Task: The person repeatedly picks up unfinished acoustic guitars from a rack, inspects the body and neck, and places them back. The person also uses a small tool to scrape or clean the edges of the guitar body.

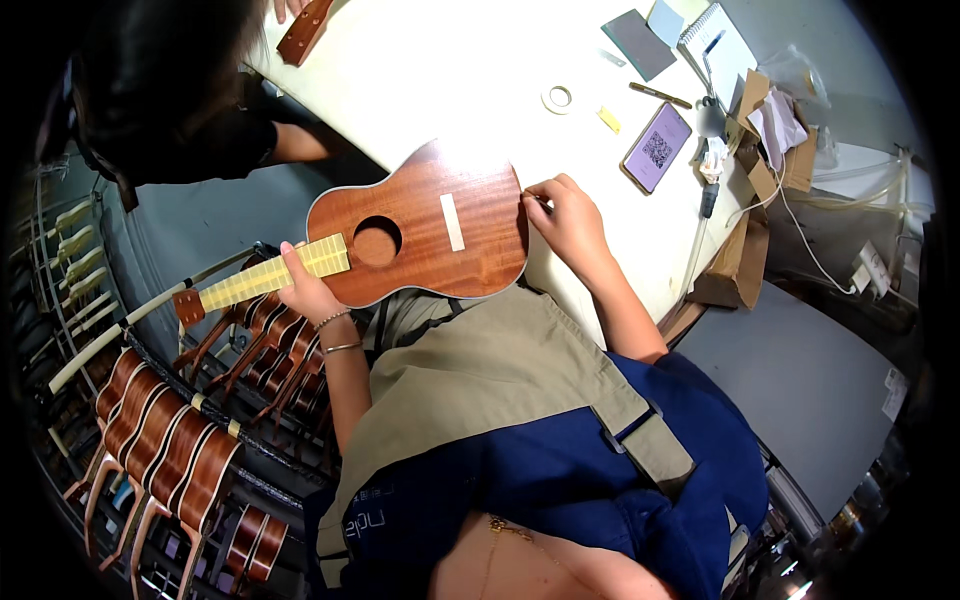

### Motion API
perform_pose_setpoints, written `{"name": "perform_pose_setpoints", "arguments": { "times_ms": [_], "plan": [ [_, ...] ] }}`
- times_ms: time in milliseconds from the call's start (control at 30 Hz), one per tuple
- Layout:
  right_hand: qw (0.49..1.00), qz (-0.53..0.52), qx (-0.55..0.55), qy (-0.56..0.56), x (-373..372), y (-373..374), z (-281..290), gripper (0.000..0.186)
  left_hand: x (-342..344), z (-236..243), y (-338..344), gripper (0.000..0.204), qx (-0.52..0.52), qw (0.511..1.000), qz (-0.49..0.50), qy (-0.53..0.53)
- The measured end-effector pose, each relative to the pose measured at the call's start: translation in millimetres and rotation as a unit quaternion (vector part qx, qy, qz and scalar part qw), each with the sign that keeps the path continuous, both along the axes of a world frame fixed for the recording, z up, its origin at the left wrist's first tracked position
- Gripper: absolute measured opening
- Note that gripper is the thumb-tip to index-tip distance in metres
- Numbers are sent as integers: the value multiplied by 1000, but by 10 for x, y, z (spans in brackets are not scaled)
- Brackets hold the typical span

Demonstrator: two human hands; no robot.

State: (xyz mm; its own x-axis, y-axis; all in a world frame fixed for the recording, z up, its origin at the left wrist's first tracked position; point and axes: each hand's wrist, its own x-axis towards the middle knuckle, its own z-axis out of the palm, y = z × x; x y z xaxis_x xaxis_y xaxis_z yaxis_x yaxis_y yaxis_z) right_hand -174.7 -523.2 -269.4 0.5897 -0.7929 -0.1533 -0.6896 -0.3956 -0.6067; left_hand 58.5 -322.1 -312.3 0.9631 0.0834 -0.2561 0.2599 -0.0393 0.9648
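A brown wooden ukulele (405,200) lies face up across my lap, its body partly over the edge of the white table (470,80). Yellow masking tape (325,256) covers its fretboard, and a pale tape strip (452,222) sits on its top where a bridge would be. My left hand (308,292) is wrapped around the neck close to the body. At the tail end, my right hand (572,222) pinches a thin dark tool (540,203) against the body's edge. The fingers hide most of that tool, so its kind is unclear.
On the table are a tape roll (557,98), a phone (656,148), a pen (660,95) and a spiral notebook (718,50). A cardboard box (795,150) stands right. A co-worker (170,90) sits upper left by another headstock (303,35). Racked ukulele bodies (165,430) stand lower left.
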Motion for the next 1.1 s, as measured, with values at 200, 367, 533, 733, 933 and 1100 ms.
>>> {"name": "perform_pose_setpoints", "arguments": {
  "times_ms": [200,367,533,733,933,1100],
  "plan": [
    [991,-66,41,-104,-68,-84,39,12,103,-112,40,35,-16,999,-19,34],
    [993,5,15,-115,110,-138,-165,13,221,-140,52,34,-6,998,-50,42],
    [994,46,-29,-97,176,-132,-248,11,234,-10,12,34,18,997,-53,44],
    [992,73,-79,-62,363,-194,-215,9,250,8,-22,32,3,997,-60,42],
    [991,73,-84,-73,254,-183,-260,9,303,66,-80,28,15,997,-66,21],
    [985,99,-124,-70,400,-280,-230,9,339,112,-105,27,44,995,-91,2]
  ]
}}
